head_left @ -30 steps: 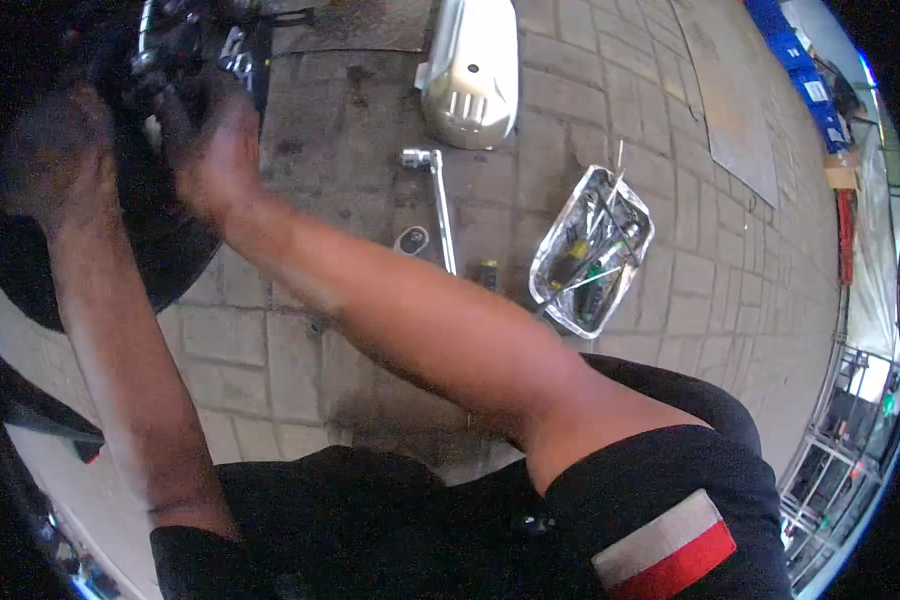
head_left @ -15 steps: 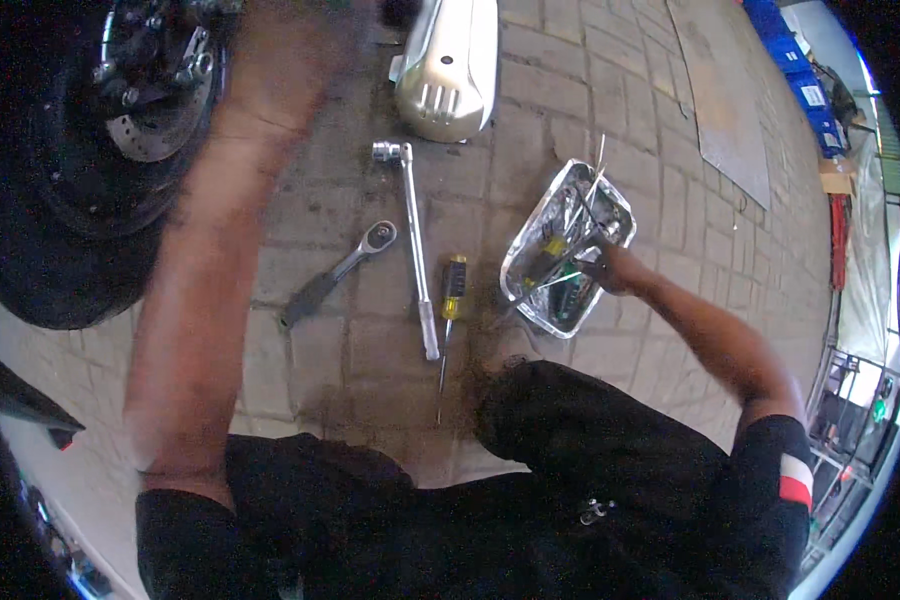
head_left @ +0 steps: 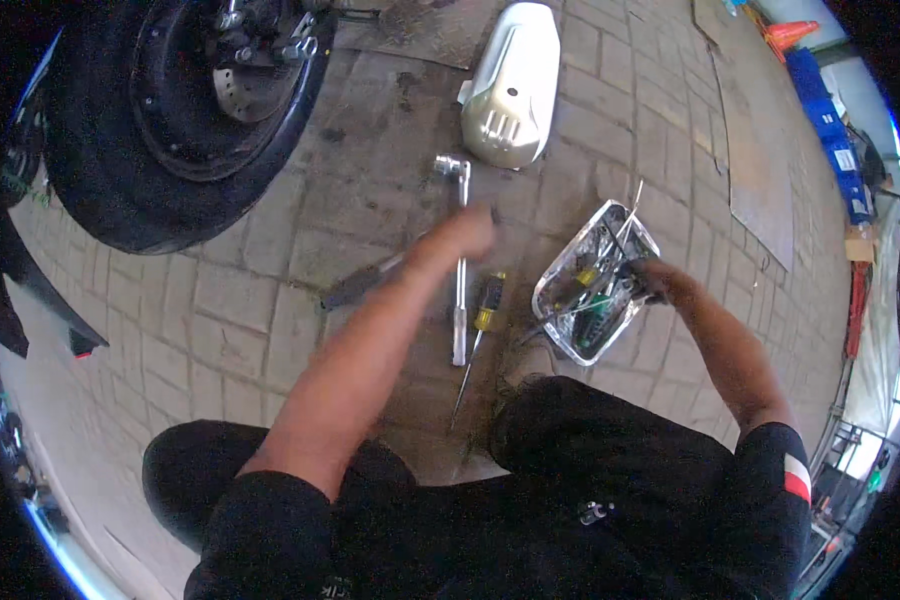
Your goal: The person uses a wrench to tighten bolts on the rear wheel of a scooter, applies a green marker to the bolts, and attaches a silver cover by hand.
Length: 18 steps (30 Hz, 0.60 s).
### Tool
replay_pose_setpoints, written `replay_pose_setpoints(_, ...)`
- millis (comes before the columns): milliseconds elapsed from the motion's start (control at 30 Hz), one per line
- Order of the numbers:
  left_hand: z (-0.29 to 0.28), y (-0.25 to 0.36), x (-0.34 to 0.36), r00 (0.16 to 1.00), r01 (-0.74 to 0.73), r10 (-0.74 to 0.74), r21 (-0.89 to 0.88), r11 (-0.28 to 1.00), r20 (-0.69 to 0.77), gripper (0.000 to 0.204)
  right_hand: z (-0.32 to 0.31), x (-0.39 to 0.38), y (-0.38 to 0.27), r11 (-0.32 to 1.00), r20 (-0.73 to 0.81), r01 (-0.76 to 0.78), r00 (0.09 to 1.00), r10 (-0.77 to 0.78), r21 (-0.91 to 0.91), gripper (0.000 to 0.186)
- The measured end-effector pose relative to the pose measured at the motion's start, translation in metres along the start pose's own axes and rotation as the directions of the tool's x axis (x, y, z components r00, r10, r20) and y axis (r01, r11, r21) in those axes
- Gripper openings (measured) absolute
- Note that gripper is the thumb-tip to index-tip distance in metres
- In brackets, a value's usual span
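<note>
My left hand (head_left: 473,232), smeared by motion, is above the long chrome socket bar (head_left: 461,300), which has a socket at its far end. How its fingers stand cannot be made out. Beneath my left forearm lies a ratchet handle (head_left: 355,287), its head hidden. A yellow-and-black screwdriver (head_left: 489,300) rests right of the bar, its shaft pointing toward me. My right hand (head_left: 654,281) reaches over the right rim of a foil tray (head_left: 541,290) of mixed tools. Its darkened fingers are curled among them; what they grip is hidden. Inside, a green-handled tool (head_left: 597,318) shows.
A silver cover (head_left: 515,95) lies on the paving beyond the bar. At far left stands a wheel with a black tyre (head_left: 100,170) and brake disc (head_left: 235,95). Blue bins (head_left: 835,135) and an orange cone (head_left: 792,35) line the far right. A flat sheet (head_left: 760,190) lies on the floor.
My left hand has come back from near the wheel to above the socket bar. My right hand stays at the tray, now nearer its right rim. The whole view has shifted.
</note>
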<state>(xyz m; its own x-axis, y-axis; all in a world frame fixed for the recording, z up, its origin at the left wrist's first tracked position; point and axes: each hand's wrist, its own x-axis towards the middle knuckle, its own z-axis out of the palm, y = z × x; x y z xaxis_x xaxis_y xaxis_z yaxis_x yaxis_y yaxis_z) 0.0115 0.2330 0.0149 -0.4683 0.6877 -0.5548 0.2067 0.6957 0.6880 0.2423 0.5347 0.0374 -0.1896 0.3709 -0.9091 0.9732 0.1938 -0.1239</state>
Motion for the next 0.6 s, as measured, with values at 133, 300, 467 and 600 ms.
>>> replay_pose_setpoints(133, 0.101, -0.019, -0.043, 0.995, 0.016, -0.041, 0.255, 0.967, 0.095, 0.035, -0.045, -0.017, -0.018, 0.808, 0.217, 0.231, 0.967, -0.131, -0.542, 0.028)
replay_pose_setpoints(300, 0.104, 0.002, -0.045, 0.989, -0.128, 0.093, 0.357, 0.925, 0.115, 0.039, -0.065, -0.052, -0.028, 0.916, 0.107, 0.129, 0.99, -0.095, -0.381, 0.026)
replay_pose_setpoints(467, 0.01, 0.03, -0.014, 0.955, -0.292, 0.296, 0.13, 0.947, -0.008, 0.044, -0.11, -0.047, 0.008, 0.927, 0.093, 0.373, 0.925, -0.368, -0.039, 0.019)
replay_pose_setpoints(600, -0.091, 0.086, -0.054, 0.971, -0.233, 0.197, -0.349, 0.908, -0.135, 0.036, -0.14, -0.054, 0.027, 0.985, -0.132, 0.147, 0.982, -0.134, 0.094, 0.017)
